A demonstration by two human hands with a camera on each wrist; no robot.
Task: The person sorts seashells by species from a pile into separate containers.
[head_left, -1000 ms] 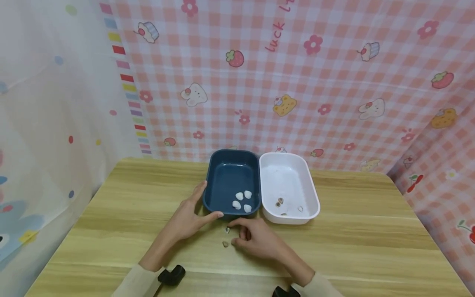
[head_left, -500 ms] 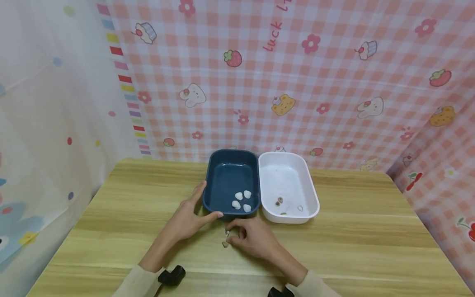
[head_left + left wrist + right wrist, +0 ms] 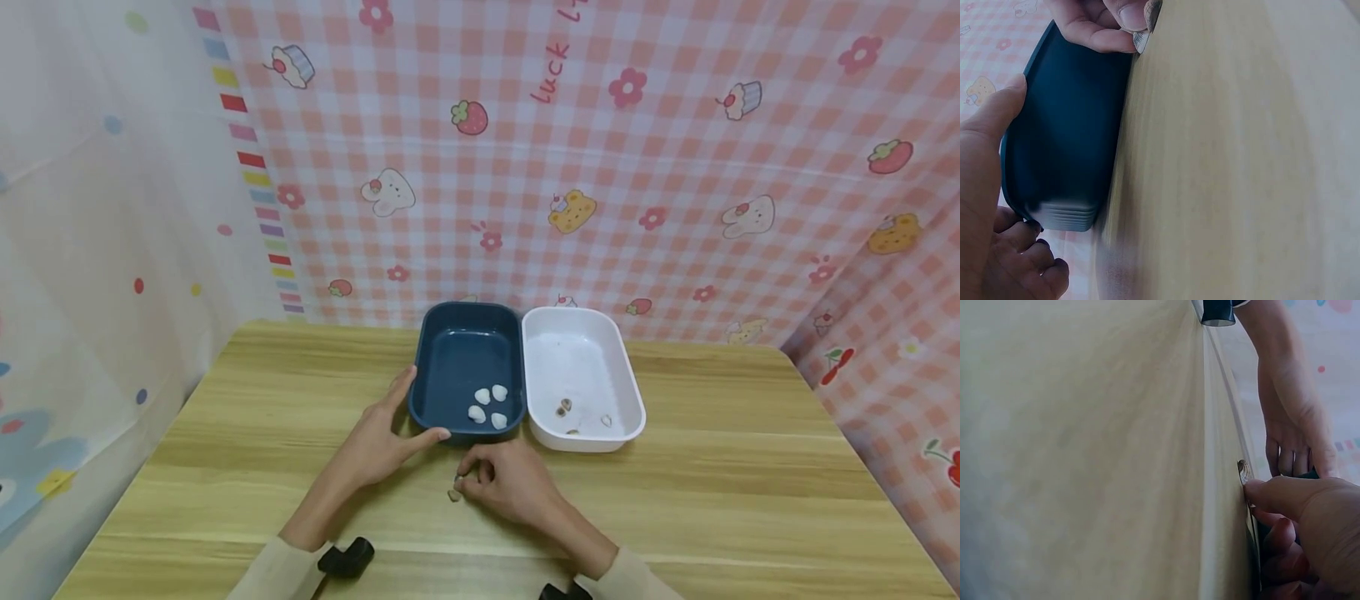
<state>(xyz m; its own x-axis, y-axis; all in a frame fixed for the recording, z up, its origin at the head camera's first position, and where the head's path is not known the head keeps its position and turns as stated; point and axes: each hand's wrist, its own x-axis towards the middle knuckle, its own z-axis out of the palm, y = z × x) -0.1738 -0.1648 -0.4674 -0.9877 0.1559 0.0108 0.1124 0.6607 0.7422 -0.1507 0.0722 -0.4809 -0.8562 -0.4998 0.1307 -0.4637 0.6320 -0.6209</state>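
Pale wood grain fills the table (image 3: 712, 492) on which two small shells are being gathered, just in front of a dark blue tray (image 3: 467, 350) and a white tray (image 3: 585, 333) set side by side and touching. The blue tray is steadied by the left hand (image 3: 378, 442), its thumb laid along the near wall and its fingers spread on the left wall, straight rather than curled. One small shell (image 3: 459, 479) is pinched at the curled fingertips of the right hand (image 3: 510, 482); a second, brownish shell (image 3: 453, 495) lies on the wood just beside those fingertips, near the blue tray's front edge. Four white shells (image 3: 488, 407) rest in the near right corner of the blue tray, and a few darker pieces (image 3: 564, 407) in the white tray. For the pickup to be done well, the pinch would best be closed low on the shell's edges, with the fingertips kept against the wood so that the piece is not flicked away. The steadying hand is best kept in place so the tray is not nudged.
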